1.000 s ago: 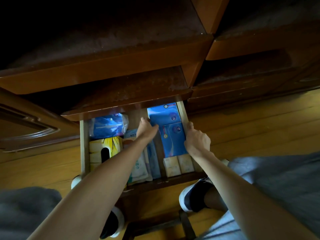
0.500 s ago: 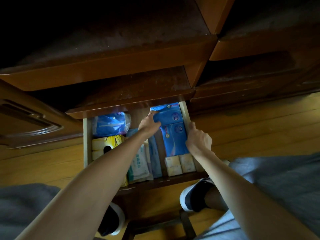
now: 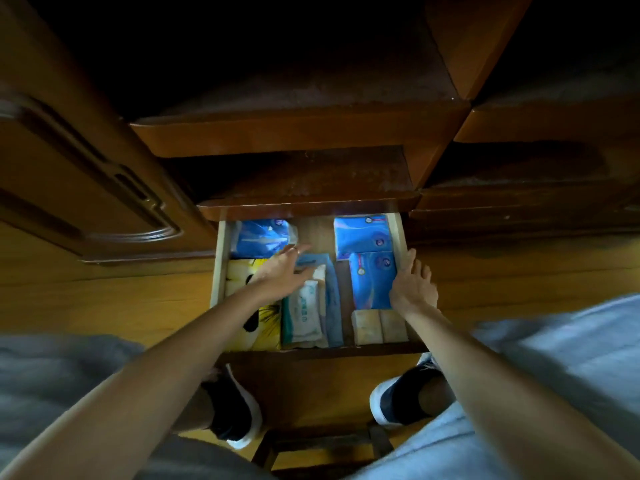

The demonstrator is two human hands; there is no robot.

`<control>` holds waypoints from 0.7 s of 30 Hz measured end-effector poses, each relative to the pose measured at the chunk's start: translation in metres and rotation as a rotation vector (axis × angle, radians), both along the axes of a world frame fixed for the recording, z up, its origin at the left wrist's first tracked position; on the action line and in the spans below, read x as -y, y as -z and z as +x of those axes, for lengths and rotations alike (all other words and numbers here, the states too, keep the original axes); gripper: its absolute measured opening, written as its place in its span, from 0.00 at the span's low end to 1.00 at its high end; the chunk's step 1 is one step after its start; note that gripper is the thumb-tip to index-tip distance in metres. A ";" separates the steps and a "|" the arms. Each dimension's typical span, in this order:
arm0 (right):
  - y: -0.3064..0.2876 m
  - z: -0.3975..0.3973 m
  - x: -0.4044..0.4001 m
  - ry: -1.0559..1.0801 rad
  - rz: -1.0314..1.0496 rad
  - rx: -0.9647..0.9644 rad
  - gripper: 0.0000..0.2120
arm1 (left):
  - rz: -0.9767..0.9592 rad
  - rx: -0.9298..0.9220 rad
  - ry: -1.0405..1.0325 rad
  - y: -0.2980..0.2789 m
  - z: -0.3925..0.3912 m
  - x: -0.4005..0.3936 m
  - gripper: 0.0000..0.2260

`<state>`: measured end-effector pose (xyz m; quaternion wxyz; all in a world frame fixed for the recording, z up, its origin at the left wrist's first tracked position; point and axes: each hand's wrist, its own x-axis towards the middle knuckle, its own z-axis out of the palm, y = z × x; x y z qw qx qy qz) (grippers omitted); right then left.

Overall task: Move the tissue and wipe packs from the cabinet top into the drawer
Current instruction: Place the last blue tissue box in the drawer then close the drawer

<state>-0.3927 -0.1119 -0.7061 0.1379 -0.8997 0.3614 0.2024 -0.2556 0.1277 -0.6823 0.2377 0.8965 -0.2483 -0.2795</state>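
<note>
The open wooden drawer (image 3: 219, 265) holds several packs. Two blue tissue packs lie along its right side, one at the back (image 3: 362, 235) and one in front of it (image 3: 372, 282). A third blue pack (image 3: 261, 237) lies back left, above a yellow pack (image 3: 239, 275). White wipe packs (image 3: 303, 311) stand in the middle, two beige packs (image 3: 379, 325) front right. My left hand (image 3: 282, 271) hovers flat, fingers spread, over the middle packs. My right hand (image 3: 412, 285) rests with fingers out against the drawer's right wall, beside the nearer blue pack.
The dark cabinet top (image 3: 304, 181) overhangs the drawer's back. A carved cabinet door (image 3: 86, 188) stands at left, more dark shelves at right. My feet in dark shoes (image 3: 235, 410) stand on the wooden floor below the drawer, beside a stool frame (image 3: 322, 445).
My left hand has let go of the rear blue pack and moved left over the middle packs. My right hand has opened and slid to the drawer's right wall.
</note>
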 end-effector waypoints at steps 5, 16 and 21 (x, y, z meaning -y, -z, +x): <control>-0.011 -0.012 -0.045 -0.464 -0.044 0.202 0.26 | 0.249 0.113 0.221 -0.015 -0.045 -0.091 0.41; -0.037 -0.058 -0.070 -1.030 -0.103 -0.200 0.10 | 0.355 0.310 0.517 -0.008 -0.088 -0.120 0.14; -0.046 -0.055 -0.068 -0.959 -0.137 -0.096 0.09 | 0.378 0.340 0.442 -0.017 -0.080 -0.116 0.15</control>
